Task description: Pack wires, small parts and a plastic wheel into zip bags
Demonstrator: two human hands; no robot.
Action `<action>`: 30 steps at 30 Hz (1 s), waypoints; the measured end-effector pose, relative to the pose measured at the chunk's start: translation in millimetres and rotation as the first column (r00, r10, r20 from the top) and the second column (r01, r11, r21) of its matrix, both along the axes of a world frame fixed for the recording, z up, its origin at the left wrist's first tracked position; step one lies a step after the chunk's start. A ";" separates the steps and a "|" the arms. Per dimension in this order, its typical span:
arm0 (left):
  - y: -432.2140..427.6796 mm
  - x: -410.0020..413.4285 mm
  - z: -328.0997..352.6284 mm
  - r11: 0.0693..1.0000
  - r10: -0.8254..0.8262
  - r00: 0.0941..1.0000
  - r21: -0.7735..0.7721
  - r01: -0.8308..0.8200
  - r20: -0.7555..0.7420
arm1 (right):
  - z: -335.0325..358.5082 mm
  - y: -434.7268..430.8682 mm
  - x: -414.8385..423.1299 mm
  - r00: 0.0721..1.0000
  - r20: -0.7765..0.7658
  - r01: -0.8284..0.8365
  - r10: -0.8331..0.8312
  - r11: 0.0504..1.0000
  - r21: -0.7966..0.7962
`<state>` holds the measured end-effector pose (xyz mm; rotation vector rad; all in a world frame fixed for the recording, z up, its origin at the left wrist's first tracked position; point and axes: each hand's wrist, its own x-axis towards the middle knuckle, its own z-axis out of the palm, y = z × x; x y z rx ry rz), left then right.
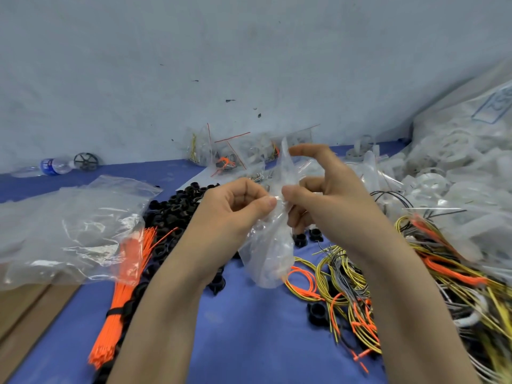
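Bare forearms reach up over the blue table (235, 342). Left of them lie a crinkly clear bag (69, 225) and a stiff bundle of orange cable ties (122, 300) beside matte black plastic rings (171, 206). Between them the left hand (232, 206) and right hand (318, 189) each pinch the top of a thin, limp zip bag (270, 245), held above the table. To do it well, I reckon they should rub the slippery film apart and open the mouth wide. Right: springy yellow and orange wires (346, 286), translucent white wheels (443, 162).
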<state>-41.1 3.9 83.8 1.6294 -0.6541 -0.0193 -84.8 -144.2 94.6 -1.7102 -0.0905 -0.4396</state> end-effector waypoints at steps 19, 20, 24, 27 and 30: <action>61.9 35.0 4.1 0.801 0.594 0.747 -0.130 -0.585 0.299 | -105.9 75.8 56.8 0.969 -0.240 -0.211 0.062 0.716 -0.666; 60.3 33.6 3.1 0.826 0.552 0.773 -0.078 -0.558 0.313 | -115.2 81.3 55.7 0.960 -0.261 -0.265 0.102 0.631 -0.729; 54.2 31.5 2.1 0.852 0.464 0.790 0.043 -0.522 0.401 | -122.0 81.6 56.9 0.970 -0.228 -0.233 0.080 0.561 -0.794; 47.0 29.7 -0.9 0.859 0.416 0.814 0.120 -0.498 0.406 | -113.4 72.1 58.1 0.963 -0.259 -0.251 0.067 0.566 -0.785; 38.7 26.4 -2.1 0.865 0.343 0.821 0.187 -0.465 0.457 | -95.9 55.8 54.8 0.956 -0.287 -0.269 0.066 0.594 -0.758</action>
